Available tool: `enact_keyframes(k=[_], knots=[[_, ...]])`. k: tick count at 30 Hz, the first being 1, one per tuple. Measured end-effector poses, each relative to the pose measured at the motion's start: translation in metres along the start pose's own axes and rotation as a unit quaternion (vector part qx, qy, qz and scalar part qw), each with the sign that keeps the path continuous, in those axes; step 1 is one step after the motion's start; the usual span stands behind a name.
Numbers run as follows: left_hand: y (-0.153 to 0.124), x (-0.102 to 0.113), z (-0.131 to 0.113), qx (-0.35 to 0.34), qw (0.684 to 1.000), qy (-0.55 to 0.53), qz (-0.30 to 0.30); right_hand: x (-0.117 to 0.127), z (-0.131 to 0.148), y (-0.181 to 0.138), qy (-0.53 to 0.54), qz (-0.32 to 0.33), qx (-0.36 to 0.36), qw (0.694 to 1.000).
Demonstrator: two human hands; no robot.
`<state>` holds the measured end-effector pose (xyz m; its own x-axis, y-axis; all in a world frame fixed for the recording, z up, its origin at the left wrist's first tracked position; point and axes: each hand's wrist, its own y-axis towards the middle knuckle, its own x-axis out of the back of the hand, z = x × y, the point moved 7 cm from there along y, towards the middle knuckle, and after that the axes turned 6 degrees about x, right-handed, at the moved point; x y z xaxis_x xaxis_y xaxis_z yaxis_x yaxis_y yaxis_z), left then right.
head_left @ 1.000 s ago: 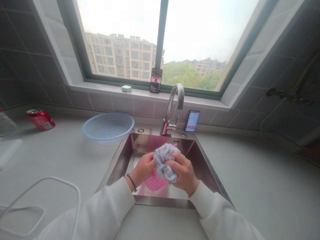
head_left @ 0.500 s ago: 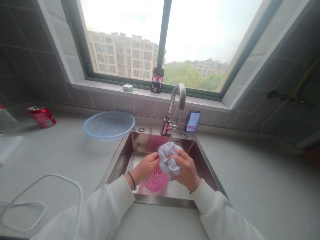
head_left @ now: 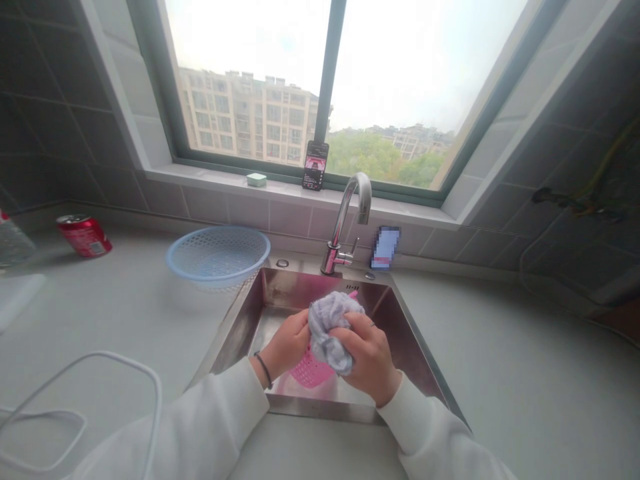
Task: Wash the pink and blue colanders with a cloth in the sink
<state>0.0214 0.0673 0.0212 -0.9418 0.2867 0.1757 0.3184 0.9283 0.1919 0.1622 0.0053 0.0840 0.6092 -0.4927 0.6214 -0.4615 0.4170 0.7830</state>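
Observation:
Over the sink (head_left: 400,333), my right hand (head_left: 373,353) is closed around a crumpled pale grey-white cloth (head_left: 327,317). The cloth presses against a pink plastic basket (head_left: 311,371) with small holes, and covers much of it. A bit of the basket's pink rim shows behind the cloth's upper right. My left hand (head_left: 287,343) is closed on the basket's left side, its fingertips partly hidden by the cloth. The basket looks tilted, its holed wall toward me.
A chrome faucet (head_left: 340,227) rises behind the sink. Left of it sits a blue basket (head_left: 217,257), with a red can (head_left: 84,237) farther left. One phone (head_left: 385,248) leans by the faucet, another phone (head_left: 315,165) on the sill. A white cable (head_left: 157,387) loops at front left.
My right hand has moved the cloth slightly down and to the left across the pink basket. A piece of pink rim now shows above the cloth. My left hand keeps its hold.

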Motion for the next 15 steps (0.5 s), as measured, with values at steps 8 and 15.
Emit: enact_keyframes(k=[8,15], knots=[[-0.001,-0.001,0.006,0.049,0.998,0.027,0.011,0.01,-0.086,-0.015,-0.011,-0.071,-0.174,0.982],[0.004,-0.003,-0.004,0.015,0.999,0.014,0.043,-0.001,-0.015,-0.003,0.016,0.015,-0.035,0.999]])
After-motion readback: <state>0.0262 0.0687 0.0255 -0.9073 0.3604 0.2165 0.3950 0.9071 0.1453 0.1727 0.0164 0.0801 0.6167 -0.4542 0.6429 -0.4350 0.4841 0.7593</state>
